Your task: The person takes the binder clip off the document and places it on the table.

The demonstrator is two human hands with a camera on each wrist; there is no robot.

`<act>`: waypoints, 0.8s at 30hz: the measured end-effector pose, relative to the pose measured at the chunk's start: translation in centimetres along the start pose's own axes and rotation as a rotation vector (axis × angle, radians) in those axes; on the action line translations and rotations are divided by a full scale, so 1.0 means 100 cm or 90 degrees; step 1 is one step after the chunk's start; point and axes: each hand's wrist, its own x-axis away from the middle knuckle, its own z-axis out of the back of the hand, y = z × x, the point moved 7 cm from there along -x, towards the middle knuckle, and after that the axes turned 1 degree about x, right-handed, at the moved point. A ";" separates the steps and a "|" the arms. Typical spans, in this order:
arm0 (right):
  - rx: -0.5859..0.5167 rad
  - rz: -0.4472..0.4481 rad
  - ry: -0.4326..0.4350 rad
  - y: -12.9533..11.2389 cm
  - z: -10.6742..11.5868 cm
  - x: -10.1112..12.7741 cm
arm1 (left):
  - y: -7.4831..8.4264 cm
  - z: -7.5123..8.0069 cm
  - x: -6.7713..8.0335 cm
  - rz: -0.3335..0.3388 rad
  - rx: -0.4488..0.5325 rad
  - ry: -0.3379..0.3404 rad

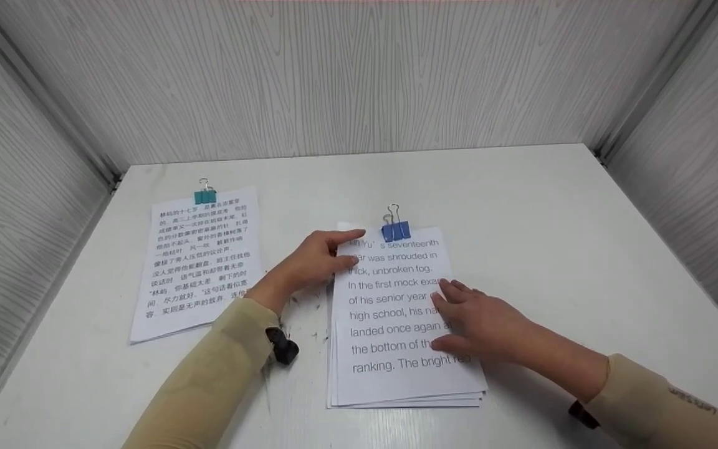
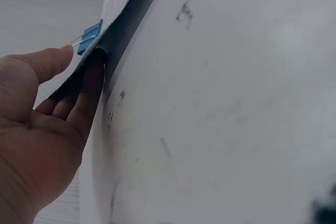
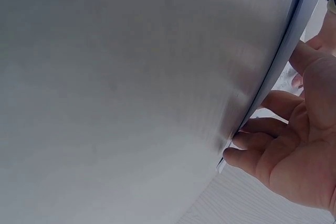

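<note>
A stack of printed English pages (image 1: 390, 380) lies on the table, with a blue binder clip (image 1: 396, 231) at its top edge. The clip's wire handles stand up. My left hand (image 1: 316, 260) is at the upper left edge of the stack; its thumb and index finger reach onto the top corner, fairly straight and spread apart. From the right, my right hand (image 1: 480, 321) rests over the edge of the page, its fingers lying on the text. In the right wrist view, the fingertips (image 3: 247, 142) meet the paper edge. At the bottom, the sheets are slightly staggered.
To the left lies another stack of pages (image 1: 197, 268) with Chinese text, held by a teal binder clip (image 1: 205, 197). The white table (image 1: 496, 199) has dark marks beside my left hand. Wood-grain panels (image 1: 346, 75) enclose it at the back and sides.
</note>
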 end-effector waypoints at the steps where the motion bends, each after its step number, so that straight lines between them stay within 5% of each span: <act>1: 0.000 -0.001 0.001 0.000 0.000 0.000 | 0.000 -0.001 -0.001 0.000 0.001 -0.005; 12: -0.012 -0.006 0.002 0.000 0.000 0.002 | -0.007 -0.004 -0.003 0.028 0.004 0.011; 24: -0.059 -0.010 0.007 0.003 0.001 0.002 | -0.001 -0.003 0.001 0.007 -0.017 0.037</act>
